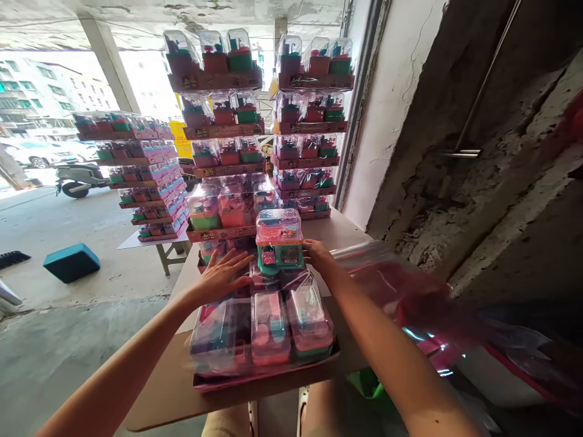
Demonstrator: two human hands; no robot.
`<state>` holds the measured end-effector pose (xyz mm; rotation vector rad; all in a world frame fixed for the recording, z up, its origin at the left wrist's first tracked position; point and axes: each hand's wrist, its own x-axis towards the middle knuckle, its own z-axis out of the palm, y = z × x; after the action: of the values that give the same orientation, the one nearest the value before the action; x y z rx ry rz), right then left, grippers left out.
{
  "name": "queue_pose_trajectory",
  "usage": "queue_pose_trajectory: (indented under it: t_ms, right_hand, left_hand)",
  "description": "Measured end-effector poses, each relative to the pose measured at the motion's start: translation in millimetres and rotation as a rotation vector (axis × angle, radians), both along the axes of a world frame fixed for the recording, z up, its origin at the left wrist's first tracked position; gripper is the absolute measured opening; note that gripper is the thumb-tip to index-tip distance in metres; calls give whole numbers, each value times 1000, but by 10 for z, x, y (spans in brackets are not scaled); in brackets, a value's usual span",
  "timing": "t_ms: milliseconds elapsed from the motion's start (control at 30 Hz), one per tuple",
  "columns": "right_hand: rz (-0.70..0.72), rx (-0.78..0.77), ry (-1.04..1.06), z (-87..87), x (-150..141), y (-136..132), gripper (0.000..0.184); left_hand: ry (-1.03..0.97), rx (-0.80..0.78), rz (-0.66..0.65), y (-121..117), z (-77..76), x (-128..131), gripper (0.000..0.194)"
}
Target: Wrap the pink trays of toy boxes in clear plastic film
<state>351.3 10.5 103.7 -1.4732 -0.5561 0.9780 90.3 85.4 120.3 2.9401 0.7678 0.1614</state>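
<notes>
A small pink and teal toy box (279, 240) with a clear lid stands upright above the back of a cardboard tray (268, 381). My right hand (317, 255) grips its right edge, the thumb side partly hidden. Fingers spread, my left hand (223, 276) lies over the left rear of the same tray, on or just above the clear wrapping. Several clear-lidded toy boxes (269, 325) with pink, purple and green bases fill the tray. Shiny transparent film covers part of them.
Behind rise tall stacks of wrapped toy trays (223, 130), with another stack (141, 176) on a side table. Crumpled clear film (396, 279) lies at right beside a rough wall (396, 121). A teal box (71, 263) and a scooter (82, 179) stand at left.
</notes>
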Motion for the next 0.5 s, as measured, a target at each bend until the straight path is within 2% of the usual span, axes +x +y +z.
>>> queue_pose_trajectory:
  t_ms: [100, 200, 367, 433, 500]
  right_hand:
    - [-21, -3, 11, 8, -27, 9, 16]
    - [-25, 0, 22, 31, -50, 4, 15]
    - [-41, 29, 32, 109, -62, -151, 10]
    - [-76, 33, 23, 115, -67, -291, 10]
    - [-106, 31, 10, 81, -89, -476, 14]
  left_hand:
    - [0, -34, 21, -10, -1, -20, 63]
    - [-99, -103, 66, 21, -48, -49, 68]
    - [-505, -332, 284, 96, -213, -259, 79]
    - [-667, -437, 381, 84, -269, -399, 76]
    - [-743, -545, 430, 41, -299, -523, 65]
